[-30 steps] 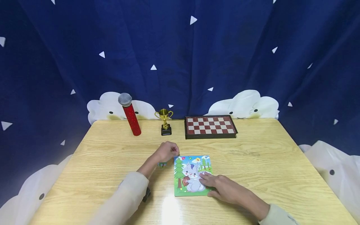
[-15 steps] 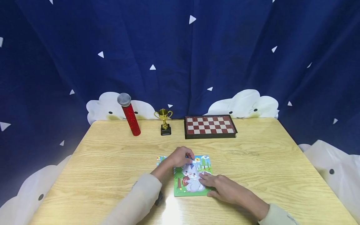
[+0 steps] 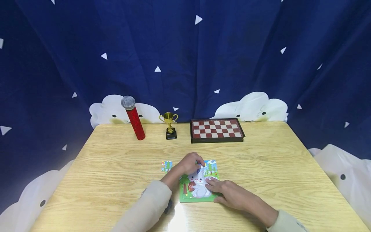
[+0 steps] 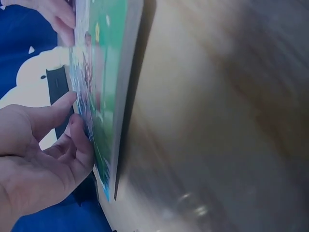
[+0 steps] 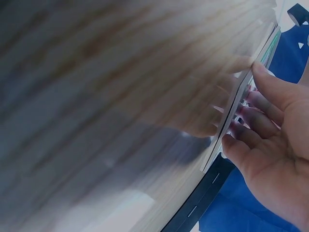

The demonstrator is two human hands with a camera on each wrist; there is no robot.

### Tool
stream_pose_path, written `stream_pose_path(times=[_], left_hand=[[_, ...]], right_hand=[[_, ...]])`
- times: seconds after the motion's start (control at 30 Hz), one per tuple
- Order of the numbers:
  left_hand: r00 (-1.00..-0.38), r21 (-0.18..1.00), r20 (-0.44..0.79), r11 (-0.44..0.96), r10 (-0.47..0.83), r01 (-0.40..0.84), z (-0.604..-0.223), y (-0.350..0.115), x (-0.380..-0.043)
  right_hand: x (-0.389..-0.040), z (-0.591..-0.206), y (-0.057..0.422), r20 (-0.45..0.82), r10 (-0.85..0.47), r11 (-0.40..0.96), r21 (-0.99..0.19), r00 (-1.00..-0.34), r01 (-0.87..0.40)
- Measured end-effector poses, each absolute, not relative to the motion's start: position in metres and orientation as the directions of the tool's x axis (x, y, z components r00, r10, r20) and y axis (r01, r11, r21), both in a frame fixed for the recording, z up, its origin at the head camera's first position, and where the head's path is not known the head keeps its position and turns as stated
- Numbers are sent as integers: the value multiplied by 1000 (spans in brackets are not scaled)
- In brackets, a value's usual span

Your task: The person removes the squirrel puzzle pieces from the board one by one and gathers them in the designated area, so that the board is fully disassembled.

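The head view looks forward and down from above the near edge of the table [image 3: 116, 151], taking in the whole top and the blue curtain [image 3: 185, 58] behind it, with the puzzle board [image 3: 198, 190] low in the middle. The left wrist view sits very close to the table surface, rolled sideways, looking along the puzzle board [image 4: 108, 96] edge-on past the left hand [image 4: 38, 159]. The right wrist view is equally near and tilted, with the right hand [image 5: 273, 140] at the board's edge [image 5: 227, 130]. All three share the board.
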State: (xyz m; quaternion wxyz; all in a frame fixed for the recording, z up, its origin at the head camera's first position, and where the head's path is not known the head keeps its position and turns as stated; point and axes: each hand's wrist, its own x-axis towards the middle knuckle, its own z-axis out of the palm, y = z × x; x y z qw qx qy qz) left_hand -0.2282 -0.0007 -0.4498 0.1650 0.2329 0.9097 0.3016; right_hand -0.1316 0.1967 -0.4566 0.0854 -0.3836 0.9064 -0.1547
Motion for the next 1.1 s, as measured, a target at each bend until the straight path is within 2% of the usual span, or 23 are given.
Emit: stream_pose_path(times=[0.23, 0.63, 1.1], left_hand=[[-841, 654, -171, 698, 514, 293, -450, 1, -228], [-838, 670, -243, 709, 489, 219, -450, 0, -231], [-876, 715, -134, 657, 464, 239, -453, -1, -233]], right_hand=[[-132, -459, 198, -2, -735, 640, -335, -678, -692], [-133, -459, 197, -62, -703, 678, -357, -708, -642], [-132, -459, 197, -58, -708, 674, -352, -704, -649]])
